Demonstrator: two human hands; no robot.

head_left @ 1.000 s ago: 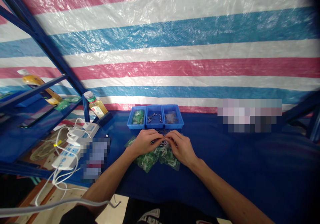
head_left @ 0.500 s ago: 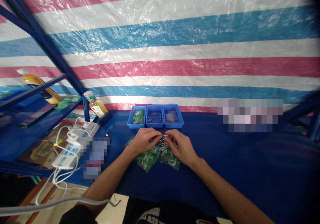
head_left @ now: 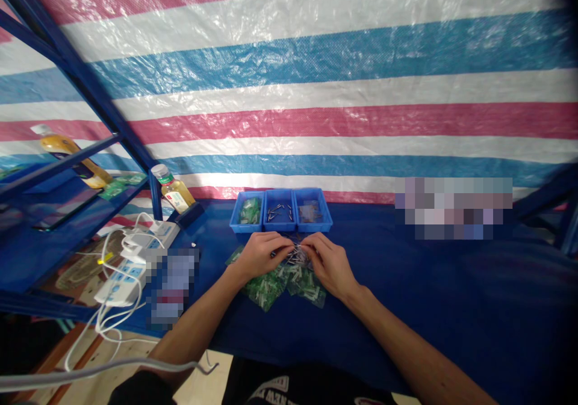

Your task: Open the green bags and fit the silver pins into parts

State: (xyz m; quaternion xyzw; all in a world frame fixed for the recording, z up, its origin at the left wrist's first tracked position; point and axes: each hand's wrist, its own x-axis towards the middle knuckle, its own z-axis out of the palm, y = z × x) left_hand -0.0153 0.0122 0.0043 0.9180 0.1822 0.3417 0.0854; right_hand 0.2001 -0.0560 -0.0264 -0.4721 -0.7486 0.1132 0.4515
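Observation:
My left hand (head_left: pixel 263 253) and my right hand (head_left: pixel 330 265) face each other just in front of the bins, fingertips pinched and a short gap apart. Something thin and pale seems to lie between the fingertips, too small to name. Beneath them is a loose heap of small metal pin-like parts (head_left: pixel 294 257), partly covered by the hands. Green-tinted clear bags (head_left: pixel 265 290) with small pale pieces inside lie nearer to me, and another such bag (head_left: pixel 308 285) is below my right hand.
Three blue bins stand in a row: a left bin (head_left: pixel 232 223) with green bags, a middle bin (head_left: pixel 279 227) with metal pins, a right bin (head_left: pixel 326 225) with clear bags. Leftward are a power strip (head_left: pixel 118 284) with white cables and a bottle (head_left: pixel 175 192). Striped sheeting (head_left: pixel 316 119) hangs behind.
My right fingertips have closed together and shifted slightly, and the small pale piece at them shows less. My left hand has stayed almost in place.

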